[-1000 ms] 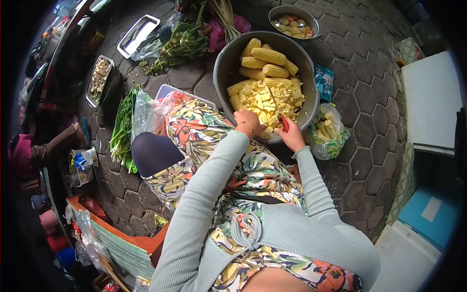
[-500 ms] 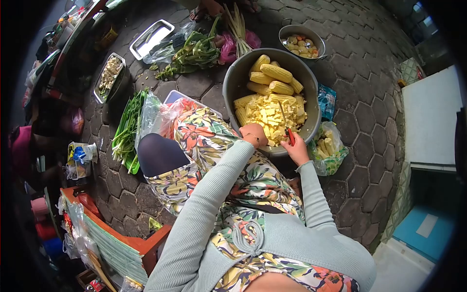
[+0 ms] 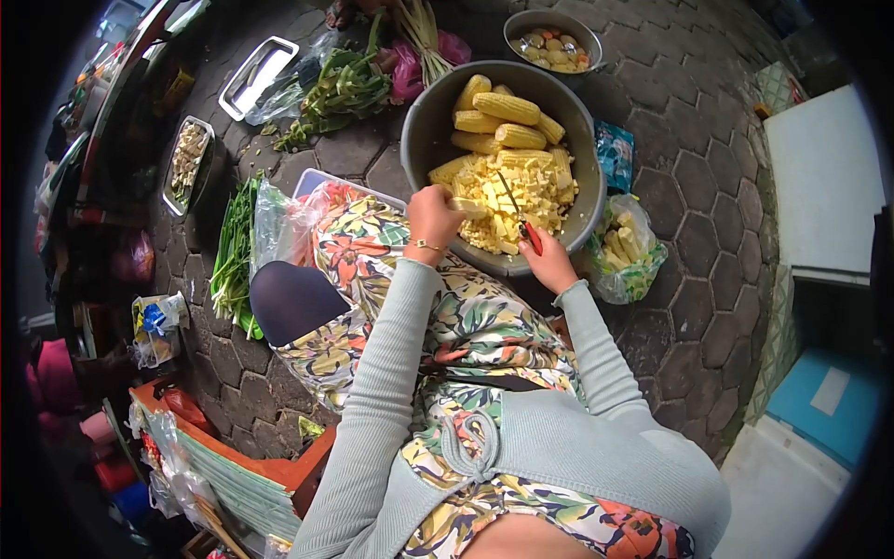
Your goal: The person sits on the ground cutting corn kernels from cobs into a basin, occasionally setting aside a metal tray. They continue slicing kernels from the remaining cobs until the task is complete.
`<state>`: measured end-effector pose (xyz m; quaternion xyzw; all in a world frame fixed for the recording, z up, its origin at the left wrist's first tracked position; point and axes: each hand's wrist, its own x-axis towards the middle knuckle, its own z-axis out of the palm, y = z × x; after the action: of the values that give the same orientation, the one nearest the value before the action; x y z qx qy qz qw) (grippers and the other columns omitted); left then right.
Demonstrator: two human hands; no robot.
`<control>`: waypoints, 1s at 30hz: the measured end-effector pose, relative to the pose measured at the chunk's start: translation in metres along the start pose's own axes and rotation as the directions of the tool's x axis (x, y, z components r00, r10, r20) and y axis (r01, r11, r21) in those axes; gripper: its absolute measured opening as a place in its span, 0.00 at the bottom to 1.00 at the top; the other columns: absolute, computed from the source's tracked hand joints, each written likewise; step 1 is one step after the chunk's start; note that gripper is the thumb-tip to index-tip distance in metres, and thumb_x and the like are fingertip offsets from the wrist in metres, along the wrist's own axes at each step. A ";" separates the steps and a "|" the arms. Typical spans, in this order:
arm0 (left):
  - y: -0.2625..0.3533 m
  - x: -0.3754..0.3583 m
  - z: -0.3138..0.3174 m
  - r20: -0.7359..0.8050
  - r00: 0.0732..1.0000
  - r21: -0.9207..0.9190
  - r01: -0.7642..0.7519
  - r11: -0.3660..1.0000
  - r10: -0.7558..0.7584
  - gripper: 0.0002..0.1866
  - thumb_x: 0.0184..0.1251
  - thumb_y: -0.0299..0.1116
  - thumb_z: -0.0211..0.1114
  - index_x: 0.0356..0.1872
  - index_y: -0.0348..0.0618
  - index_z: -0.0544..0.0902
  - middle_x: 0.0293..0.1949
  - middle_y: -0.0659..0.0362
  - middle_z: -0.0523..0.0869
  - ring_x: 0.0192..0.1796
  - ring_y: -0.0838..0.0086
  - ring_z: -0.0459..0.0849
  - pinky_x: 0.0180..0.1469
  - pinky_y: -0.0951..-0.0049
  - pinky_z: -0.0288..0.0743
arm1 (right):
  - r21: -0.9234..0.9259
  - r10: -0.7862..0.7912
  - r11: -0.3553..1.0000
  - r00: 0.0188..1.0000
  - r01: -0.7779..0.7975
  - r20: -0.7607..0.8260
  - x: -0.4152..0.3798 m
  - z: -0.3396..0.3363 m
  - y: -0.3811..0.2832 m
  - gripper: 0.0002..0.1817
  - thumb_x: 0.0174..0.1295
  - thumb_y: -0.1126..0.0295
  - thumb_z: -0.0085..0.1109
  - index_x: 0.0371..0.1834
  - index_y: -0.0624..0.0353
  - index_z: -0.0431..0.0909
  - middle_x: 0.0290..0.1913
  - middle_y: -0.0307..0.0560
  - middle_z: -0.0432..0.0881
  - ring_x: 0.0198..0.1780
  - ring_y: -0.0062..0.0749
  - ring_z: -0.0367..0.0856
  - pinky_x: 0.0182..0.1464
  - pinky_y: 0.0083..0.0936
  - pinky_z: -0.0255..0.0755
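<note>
A large grey basin (image 3: 596, 177) stands before my knees, with whole peeled corn cobs (image 3: 510, 107) at its far side and a heap of cut corn kernels (image 3: 535, 196) nearer me. At the basin's left rim, my left hand (image 3: 434, 224) is closed on a pale yellow corn cob (image 3: 467, 206), mostly hidden by the fingers. My right hand (image 3: 553, 265), over the near rim, grips the red handle of a knife (image 3: 510, 196). Its narrow blade points up and left above the cut kernels, apart from the cob.
A plastic bag of cobs (image 3: 624, 247) and a blue packet (image 3: 614, 156) lie right of the basin. Behind it stands a metal bowl of vegetables (image 3: 596, 63). Leafy greens (image 3: 345, 88), spring onions (image 3: 235, 247) and a metal tray (image 3: 259, 79) lie leftward on the paving.
My left hand has moved left and up, away from the knife, to the basin's left rim. My right hand keeps the knife, and its blade has tilted further left. The whole view has shifted slightly.
</note>
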<state>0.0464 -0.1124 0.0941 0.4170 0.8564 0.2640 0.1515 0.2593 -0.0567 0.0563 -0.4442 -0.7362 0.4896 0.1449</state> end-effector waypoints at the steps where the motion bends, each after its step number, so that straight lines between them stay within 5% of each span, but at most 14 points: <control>1: 0.000 -0.003 -0.002 0.002 1.000 -0.064 0.027 0.998 -0.027 0.07 0.35 0.25 0.62 0.21 0.37 0.79 0.23 0.47 0.79 0.30 0.55 0.78 0.33 0.64 0.72 | -0.032 0.046 0.998 0.998 -0.044 0.036 0.001 0.000 0.004 0.17 0.55 0.60 0.52 0.36 0.64 0.68 0.26 0.60 0.75 0.30 0.51 0.74 0.33 0.35 0.66; 6: -0.004 -0.003 0.004 -0.029 1.000 -0.078 -0.008 0.997 0.006 0.06 0.39 0.19 0.57 0.23 0.35 0.79 0.23 0.45 0.79 0.30 0.55 0.79 0.33 0.63 0.72 | -0.058 0.108 0.993 0.991 -0.103 0.082 -0.001 0.007 0.002 0.16 0.59 0.59 0.45 0.35 0.63 0.65 0.26 0.64 0.75 0.32 0.58 0.74 0.33 0.43 0.65; 9: -0.007 -0.001 0.006 0.044 0.999 -0.056 -0.009 0.998 0.012 0.08 0.40 0.22 0.59 0.26 0.34 0.79 0.22 0.49 0.79 0.26 0.66 0.80 0.30 0.73 0.72 | -0.311 0.081 0.949 0.995 -0.059 0.059 -0.003 0.017 -0.009 0.15 0.61 0.59 0.39 0.34 0.62 0.64 0.25 0.63 0.76 0.29 0.59 0.74 0.33 0.48 0.66; 15: 0.002 -0.004 0.000 0.062 0.998 -0.094 0.018 0.995 -0.013 0.15 0.30 0.24 0.68 0.27 0.34 0.79 0.25 0.54 0.82 0.28 0.71 0.81 0.33 0.76 0.73 | -0.404 0.004 0.915 0.999 0.012 0.037 -0.012 0.032 -0.045 0.12 0.61 0.61 0.40 0.37 0.60 0.64 0.22 0.57 0.76 0.26 0.55 0.75 0.29 0.47 0.67; 17: 0.004 -0.004 0.000 0.055 0.998 -0.089 0.025 0.996 -0.020 0.15 0.30 0.25 0.69 0.28 0.35 0.79 0.25 0.54 0.82 0.28 0.71 0.81 0.33 0.76 0.74 | -0.476 0.055 0.879 0.991 0.011 0.125 -0.010 0.026 -0.057 0.15 0.61 0.60 0.39 0.43 0.59 0.62 0.24 0.56 0.77 0.28 0.53 0.76 0.29 0.45 0.69; 22: 0.007 -0.005 -0.004 0.086 0.994 -0.121 0.077 0.990 -0.067 0.16 0.31 0.25 0.69 0.29 0.36 0.80 0.22 0.54 0.82 0.25 0.72 0.81 0.31 0.76 0.74 | -0.513 0.044 0.857 0.987 0.043 0.157 -0.004 0.020 -0.061 0.12 0.61 0.62 0.39 0.41 0.58 0.61 0.23 0.54 0.77 0.28 0.52 0.77 0.30 0.43 0.69; 30: 0.000 -0.005 0.006 0.051 0.994 -0.013 -0.100 0.995 0.100 0.11 0.36 0.25 0.62 0.27 0.35 0.81 0.19 0.50 0.79 0.21 0.68 0.80 0.26 0.74 0.72 | -0.567 0.036 0.817 0.972 0.105 0.233 0.015 0.022 -0.057 0.10 0.61 0.63 0.39 0.36 0.60 0.64 0.23 0.54 0.78 0.29 0.48 0.78 0.30 0.41 0.70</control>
<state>0.0524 -0.1145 0.0895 0.4651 0.8289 0.2651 0.1623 0.2076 -0.0652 0.0911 -0.3932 -0.8691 0.2905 -0.0744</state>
